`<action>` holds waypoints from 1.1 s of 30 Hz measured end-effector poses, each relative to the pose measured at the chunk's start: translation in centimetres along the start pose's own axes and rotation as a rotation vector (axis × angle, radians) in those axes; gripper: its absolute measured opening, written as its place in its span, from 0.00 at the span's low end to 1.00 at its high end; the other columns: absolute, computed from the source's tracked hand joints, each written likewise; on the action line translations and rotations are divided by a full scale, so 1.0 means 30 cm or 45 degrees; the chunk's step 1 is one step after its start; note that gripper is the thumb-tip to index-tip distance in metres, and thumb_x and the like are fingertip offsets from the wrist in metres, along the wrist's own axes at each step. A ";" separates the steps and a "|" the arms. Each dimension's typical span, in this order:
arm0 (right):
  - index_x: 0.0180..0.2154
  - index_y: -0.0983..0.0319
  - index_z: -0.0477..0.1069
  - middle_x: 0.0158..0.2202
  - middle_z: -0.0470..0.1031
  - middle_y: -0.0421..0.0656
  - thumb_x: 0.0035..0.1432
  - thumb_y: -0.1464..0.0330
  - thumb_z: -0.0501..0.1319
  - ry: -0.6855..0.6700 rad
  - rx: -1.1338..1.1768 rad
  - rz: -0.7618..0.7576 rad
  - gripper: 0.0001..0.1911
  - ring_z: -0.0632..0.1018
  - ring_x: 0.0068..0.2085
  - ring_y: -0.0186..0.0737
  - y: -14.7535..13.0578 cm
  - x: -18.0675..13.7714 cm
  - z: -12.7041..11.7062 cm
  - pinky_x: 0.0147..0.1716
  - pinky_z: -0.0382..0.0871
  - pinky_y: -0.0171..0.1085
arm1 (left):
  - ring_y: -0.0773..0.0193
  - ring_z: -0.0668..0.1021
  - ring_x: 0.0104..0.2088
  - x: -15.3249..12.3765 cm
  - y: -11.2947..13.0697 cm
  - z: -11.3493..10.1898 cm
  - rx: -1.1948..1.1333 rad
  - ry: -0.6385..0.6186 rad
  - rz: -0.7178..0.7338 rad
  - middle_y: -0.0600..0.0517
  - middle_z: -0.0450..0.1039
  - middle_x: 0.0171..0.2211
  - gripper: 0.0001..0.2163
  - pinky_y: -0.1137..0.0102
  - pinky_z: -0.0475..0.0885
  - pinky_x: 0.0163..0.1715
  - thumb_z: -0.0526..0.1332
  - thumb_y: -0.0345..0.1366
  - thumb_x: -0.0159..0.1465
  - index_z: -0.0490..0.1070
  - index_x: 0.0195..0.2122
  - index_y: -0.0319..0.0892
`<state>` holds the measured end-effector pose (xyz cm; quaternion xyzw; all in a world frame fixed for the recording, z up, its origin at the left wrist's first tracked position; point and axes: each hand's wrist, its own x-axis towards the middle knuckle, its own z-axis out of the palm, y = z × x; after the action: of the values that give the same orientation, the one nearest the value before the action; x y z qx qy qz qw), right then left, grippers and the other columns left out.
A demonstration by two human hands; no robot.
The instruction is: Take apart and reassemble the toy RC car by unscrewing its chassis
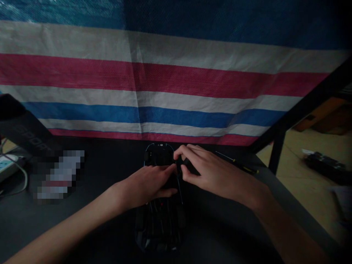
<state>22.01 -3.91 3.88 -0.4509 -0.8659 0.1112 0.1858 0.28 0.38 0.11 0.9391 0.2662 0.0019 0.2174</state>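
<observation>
A black toy car with thin blue edges lies lengthwise on the dark table, its underside seemingly facing up. Across its middle rests my left hand, fingers over the body and thumb lower down, holding it in place. My right hand is at the car's far right side, its fingers curled and the thumb bent below them. Something dark shows between that thumb and the fingers, too dim to name. To the right of this hand lies a thin screwdriver with a black and yellow handle.
A striped woven sheet hangs behind the table. On the left are a blurred-out flat item, a dark box and a white power strip with cables. A black frame post stands at the right edge.
</observation>
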 end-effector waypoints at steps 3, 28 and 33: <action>0.51 0.57 0.69 0.42 0.80 0.42 0.72 0.67 0.58 -0.001 -0.061 0.105 0.08 0.81 0.45 0.44 -0.004 0.008 0.004 0.45 0.71 0.42 | 0.52 0.85 0.45 0.000 -0.008 0.008 0.014 0.022 0.010 0.41 0.79 0.53 0.14 0.64 0.77 0.41 0.63 0.43 0.73 0.70 0.54 0.40; 0.49 0.58 0.67 0.42 0.80 0.44 0.74 0.67 0.57 0.086 -0.189 0.145 0.04 0.82 0.42 0.45 -0.012 -0.024 0.036 0.40 0.70 0.42 | 0.49 0.84 0.50 -0.012 0.000 0.007 0.034 0.033 0.020 0.38 0.77 0.56 0.18 0.62 0.77 0.46 0.60 0.44 0.74 0.68 0.59 0.40; 0.48 0.56 0.69 0.49 0.76 0.43 0.71 0.74 0.58 0.104 0.069 -0.033 0.08 0.77 0.53 0.42 -0.024 -0.053 -0.010 0.53 0.70 0.42 | 0.52 0.85 0.46 -0.016 0.014 -0.006 0.060 0.027 0.014 0.39 0.77 0.56 0.17 0.65 0.77 0.41 0.59 0.43 0.74 0.68 0.60 0.39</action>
<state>22.43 -5.63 4.07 -0.4387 -0.8600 0.1138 0.2346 0.04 -0.11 0.49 0.9453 0.2632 0.0067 0.1924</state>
